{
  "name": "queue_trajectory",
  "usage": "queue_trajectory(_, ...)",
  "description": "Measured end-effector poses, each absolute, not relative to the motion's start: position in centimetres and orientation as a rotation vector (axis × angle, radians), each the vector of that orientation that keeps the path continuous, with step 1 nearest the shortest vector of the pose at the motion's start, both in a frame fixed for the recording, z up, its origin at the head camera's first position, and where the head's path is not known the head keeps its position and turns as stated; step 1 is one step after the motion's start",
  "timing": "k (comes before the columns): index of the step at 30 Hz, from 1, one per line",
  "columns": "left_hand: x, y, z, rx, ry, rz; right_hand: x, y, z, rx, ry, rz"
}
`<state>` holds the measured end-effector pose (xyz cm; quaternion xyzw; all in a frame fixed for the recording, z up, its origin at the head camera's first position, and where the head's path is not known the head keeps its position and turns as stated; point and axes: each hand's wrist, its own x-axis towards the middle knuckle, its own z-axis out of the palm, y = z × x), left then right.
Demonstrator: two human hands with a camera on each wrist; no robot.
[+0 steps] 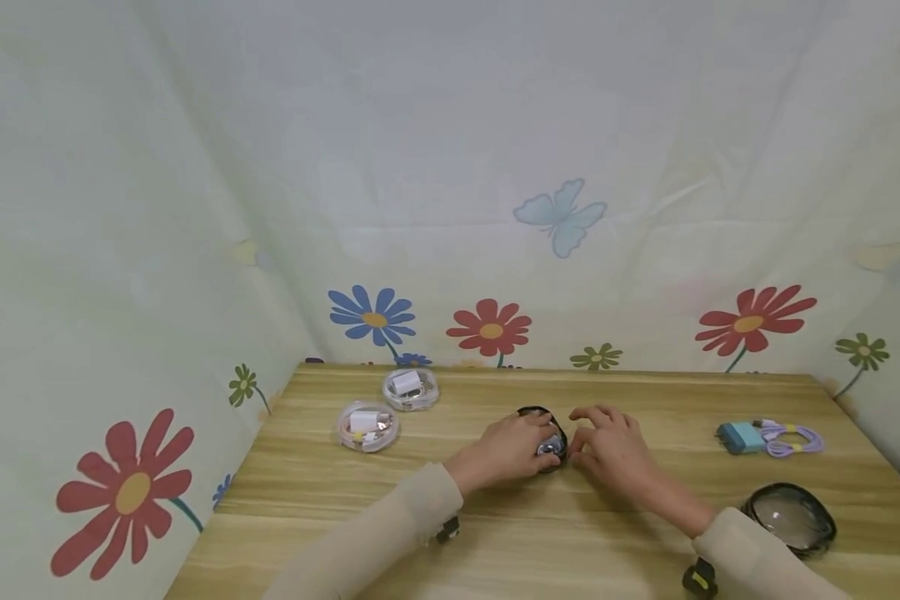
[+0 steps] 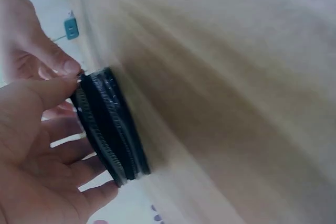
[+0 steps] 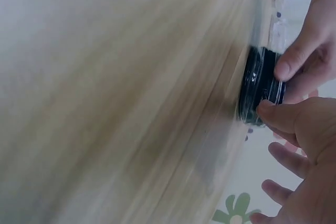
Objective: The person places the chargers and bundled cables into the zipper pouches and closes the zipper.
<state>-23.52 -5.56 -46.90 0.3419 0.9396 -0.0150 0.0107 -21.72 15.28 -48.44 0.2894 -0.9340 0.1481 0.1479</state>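
A small black-edged zippered pouch (image 1: pixel 549 450) with a clear top stands on the wooden table between both hands, something shiny showing through it. My left hand (image 1: pixel 512 446) grips it from above and the left, fingers over its top and thumb at the near edge. In the left wrist view, zipper teeth run round the side of the pouch (image 2: pixel 107 124). My right hand (image 1: pixel 618 450) is at its right edge. Thumb and index finger pinch at the rim of the pouch (image 3: pixel 257 80) in the right wrist view, while the other fingers spread away. Whatever the pinch covers is hidden.
Another clear-topped black pouch (image 1: pixel 793 517) lies by the right sleeve. Behind it are a teal charger (image 1: pixel 742 437) and a coiled purple cable (image 1: pixel 795 446). Two clear round cases, one nearer (image 1: pixel 367 425) and one farther (image 1: pixel 411 389), hold white chargers at the left.
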Motion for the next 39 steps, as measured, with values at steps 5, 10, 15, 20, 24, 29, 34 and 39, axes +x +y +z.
queue_trajectory(5, -23.7, -5.5, -45.9, 1.107, 2.850, -0.114, -22.5, 15.4, -48.2, 0.806, -2.709, 0.370)
queue_trajectory(10, -24.1, -5.7, -45.4, 1.134, 2.776, -0.112, -23.3, 15.3, -48.3, 0.837, -2.676, 0.324)
queue_trajectory(15, -24.4, -5.6, -45.5, 1.157, 2.743, -0.094, -23.7, 15.1, -48.5, 0.859, -2.638, 0.289)
queue_trajectory(20, -24.7, -5.6, -45.7, 1.182, 2.717, -0.085, -23.4, 15.0, -48.9, 0.839, -2.659, 0.328)
queue_trajectory(24, -25.0, -5.4, -45.4, 1.184, 2.679, -0.069, -23.2, 15.0, -49.1, 0.807, -2.682, 0.403)
queue_trajectory(29, -26.0, -5.8, -44.7, 1.223, 2.620, -0.109, -23.1, 14.8, -48.5, 0.832, -2.664, 0.476)
queue_trajectory(34, -27.2, -6.8, -44.9, 1.378, 2.581, -0.073, -22.7, 14.9, -47.8, 0.878, -2.629, 0.516)
queue_trajectory(39, -27.2, -7.7, -45.1, 1.366, 2.625, 0.068, -22.5, 15.4, -47.2, 0.891, -2.632, 0.518)
